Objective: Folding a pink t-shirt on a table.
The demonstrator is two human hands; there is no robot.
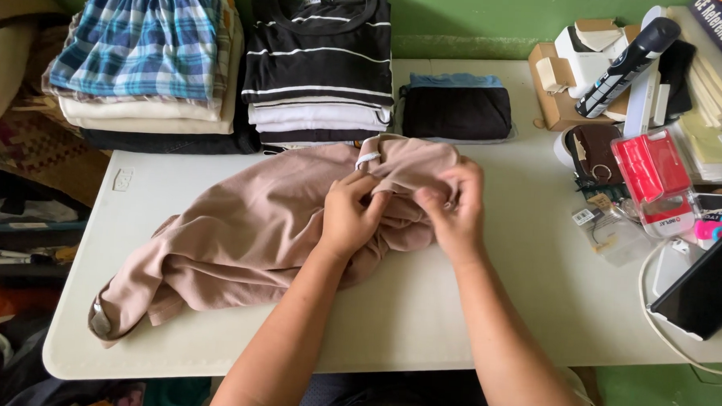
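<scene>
Both hands are working at the collar end of a crumpled, dusty-pink fabric garment [248,231] that is lying across the white counter [421,309], its bulk spreading toward the person's left and one cuffed end reaching near the counter's front left corner. The left hand [351,215] is curling closed, its fingers pinching a fold of the pink cloth just below the neckline. The right hand [455,208] is also closing on the cloth, fingertips gripping the edge of the same bunched part, close beside the left hand.

At the back of the counter a folded black shirt with thin white stripes [318,49] is sitting on top of a stack, with a blue-and-white plaid folded piece [143,39] topping another pile beside it. A small folded black item [456,110] is lying just behind the hands. A red and clear plastic case [654,177] is resting well to the right.
</scene>
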